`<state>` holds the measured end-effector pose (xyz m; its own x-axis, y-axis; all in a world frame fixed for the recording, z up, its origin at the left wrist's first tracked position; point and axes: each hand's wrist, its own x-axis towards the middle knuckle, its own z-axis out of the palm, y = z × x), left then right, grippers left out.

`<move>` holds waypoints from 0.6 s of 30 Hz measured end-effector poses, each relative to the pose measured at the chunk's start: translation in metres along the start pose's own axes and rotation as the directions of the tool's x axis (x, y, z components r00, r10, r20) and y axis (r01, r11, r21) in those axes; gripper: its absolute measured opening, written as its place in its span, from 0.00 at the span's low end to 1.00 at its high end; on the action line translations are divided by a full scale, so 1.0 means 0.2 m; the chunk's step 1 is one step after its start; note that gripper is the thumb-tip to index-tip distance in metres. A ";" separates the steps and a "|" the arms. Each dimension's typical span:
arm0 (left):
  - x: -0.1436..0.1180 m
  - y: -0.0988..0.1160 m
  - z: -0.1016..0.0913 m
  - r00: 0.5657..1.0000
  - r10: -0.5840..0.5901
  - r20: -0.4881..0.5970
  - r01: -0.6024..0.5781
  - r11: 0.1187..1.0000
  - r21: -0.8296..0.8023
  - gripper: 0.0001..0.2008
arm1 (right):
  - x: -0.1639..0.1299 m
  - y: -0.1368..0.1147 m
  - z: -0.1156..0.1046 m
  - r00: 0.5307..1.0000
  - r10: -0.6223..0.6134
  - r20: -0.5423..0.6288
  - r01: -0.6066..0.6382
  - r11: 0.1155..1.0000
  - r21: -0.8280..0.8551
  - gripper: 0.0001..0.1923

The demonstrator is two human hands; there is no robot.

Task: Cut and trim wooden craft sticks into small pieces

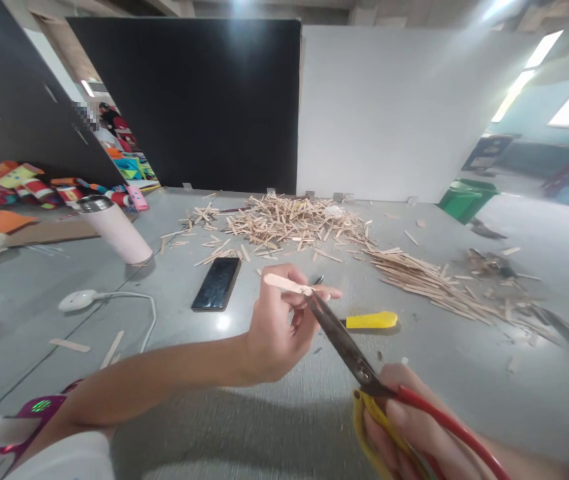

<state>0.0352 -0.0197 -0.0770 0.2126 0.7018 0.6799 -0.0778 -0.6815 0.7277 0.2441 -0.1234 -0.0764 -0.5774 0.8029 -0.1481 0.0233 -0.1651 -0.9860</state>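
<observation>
- Above the grey table (pixel 464 373), centre of view: left hand (pixel 279 333) has its fingers closed on one wooden stick (pixel 284 284). Exact pinch partly hidden.
- Stick lies crosswise, rounded end out to the left, other end at the scissor tips. Probably held that way so the blades get the free end and the fingers back up the rest.
- Right hand (pixel 421 430) is wrapped round the handles of the scissors (pixel 344 343), one red, one yellow. Blades point up and left, tips at the stick. Can't tell if they're biting through or just touching.
- Hands apart, bridged only by tool and stick. Low right grip likely leaves a clear line of sight to the tips.
- Yellow-handled cutter (pixel 371 321) lies just beyond the scissors, near end hidden behind the blades. Reads as parked within reach.
- Loose pile of sticks (pixel 294 223) at the back, more aligned bunch (pixel 429 283) to its right. Looks like stock kept off the working patch.
- Phone (pixel 217 285) flat left of the left hand; pink tumbler (pixel 117 230) and white cabled device (pixel 78 301) further left, presumably set aside for elbow room.
</observation>
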 end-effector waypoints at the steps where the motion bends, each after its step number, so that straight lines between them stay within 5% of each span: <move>1: -0.01 -0.01 0.00 1.000 0.012 -0.008 -0.012 1.000 -0.002 0.14 | 0.00 -0.01 0.00 1.000 -0.009 0.018 0.009 1.000 -0.008 0.34; 7: -0.03 -0.03 0.01 0.999 0.011 -0.051 -0.012 1.000 -0.012 0.16 | 0.03 -0.05 0.02 0.997 -0.078 0.025 0.078 0.997 0.005 0.34; 13: -0.04 -0.02 0.01 0.995 -0.052 -0.081 0.051 0.999 -0.012 0.16 | -0.02 0.05 0.01 0.992 -0.021 -0.121 0.023 1.000 0.015 0.33; 18: -0.05 -0.02 0.01 0.997 -0.049 -0.060 0.051 0.998 0.024 0.15 | -0.01 0.02 0.06 0.993 0.007 -0.115 -0.003 1.000 0.031 0.35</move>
<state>0.0354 -0.0243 -0.0864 0.1575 0.7456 0.6476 -0.0437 -0.6498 0.7588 0.2369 -0.1326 -0.0786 -0.4794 0.8624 -0.1624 0.0001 -0.1850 -0.9827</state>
